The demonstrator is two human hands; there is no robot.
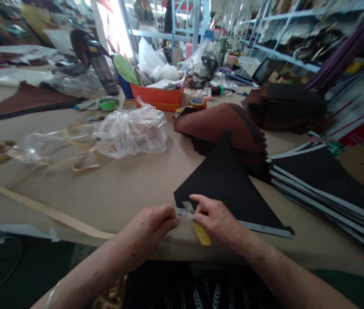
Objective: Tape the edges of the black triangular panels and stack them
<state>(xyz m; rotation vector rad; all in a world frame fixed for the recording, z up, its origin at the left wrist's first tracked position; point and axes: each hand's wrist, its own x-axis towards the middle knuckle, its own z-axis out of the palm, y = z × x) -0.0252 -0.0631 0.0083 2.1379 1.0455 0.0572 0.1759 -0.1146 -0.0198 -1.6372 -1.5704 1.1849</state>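
Note:
At the table's near edge my left hand (158,221) is closed in a pinch on one end of a short translucent strip (186,216). My right hand (216,216) pinches the strip's other end between thumb and fingers, its index finger stretched to the left. A yellow strip (202,234) hangs below the right thumb; whether it joins the translucent one I cannot tell. Beneath and behind both hands lies a black triangular fabric piece (217,180), with a pale band (265,228) along its near edge. The right hand covers part of that band.
Brown fabric pieces (210,122) are stacked beyond the black piece. Black panels with pale edges (323,184) pile up at right. A clear plastic bag (133,131) and beige strips (47,210) lie left. Farther back stand an orange box (159,98) and a folded dark bundle (285,105).

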